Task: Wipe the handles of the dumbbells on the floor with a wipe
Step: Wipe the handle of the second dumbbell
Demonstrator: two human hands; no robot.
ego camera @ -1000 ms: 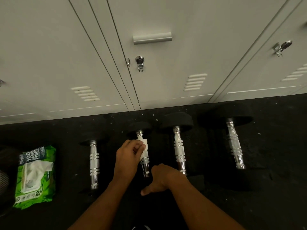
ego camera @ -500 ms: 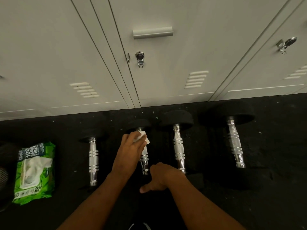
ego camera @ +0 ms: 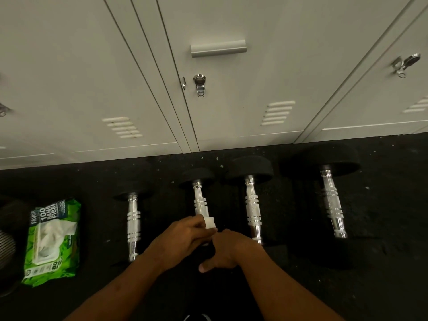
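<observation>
So, the second handle (ego camera: 199, 201) is being wiped, wipe (ego camera: 209, 222) clamped in the left hand (ego camera: 183, 238); right hand (ego camera: 228, 251) can't be judged; upward stroke probably needed next.

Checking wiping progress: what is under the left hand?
A white wipe, which the left hand grips around the second dumbbell's chrome handle. The hand covers the handle's near stretch and most of the wipe.

Dark floor (ego camera: 382, 286): four dumbbells (ego camera: 252, 212) in row, green wipes pack (ego camera: 53, 242) left, possibly mesh item (ego camera: 5, 249) beyond.
</observation>
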